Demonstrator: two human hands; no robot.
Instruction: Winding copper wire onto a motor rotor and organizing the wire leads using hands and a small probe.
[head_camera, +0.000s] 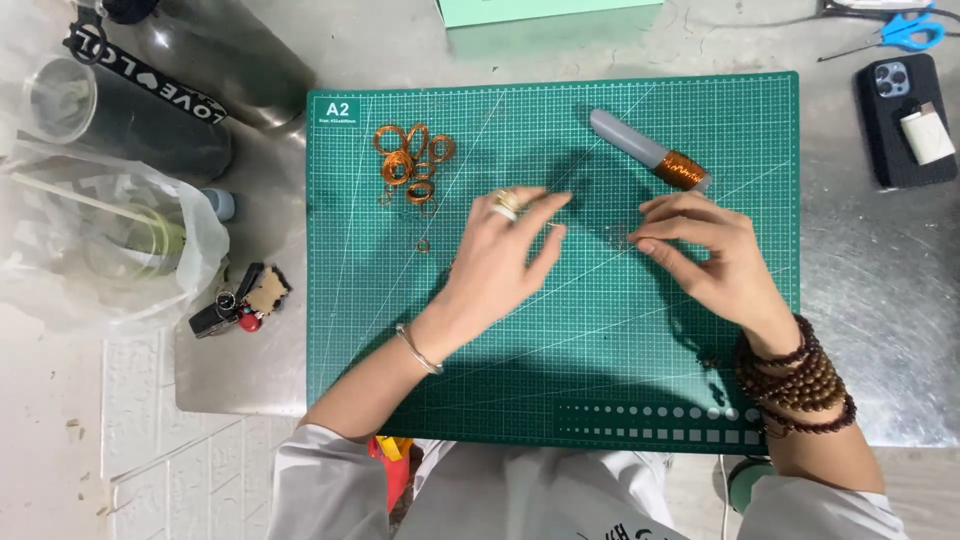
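Both hands hover low over a green cutting mat (600, 340) that lies on a grey metal tabletop (880, 260). The left hand (505, 255) has its fingers extended and loosely together, pointing toward the right hand (715, 260), whose thumb and forefinger are drawn close, as if pinching something very fine; whether either grip actually holds a strand of wire cannot be told. Just beyond the right hand, a spool of copper wire (680, 170) on a grey handle lies slanted on the mat. A cluster of copper wire rings (410, 165) sits near the mat's upper left, well apart from both hands. A dark phone (905, 120) and blue-handled scissors (905, 30) rest at the tabletop's far right.
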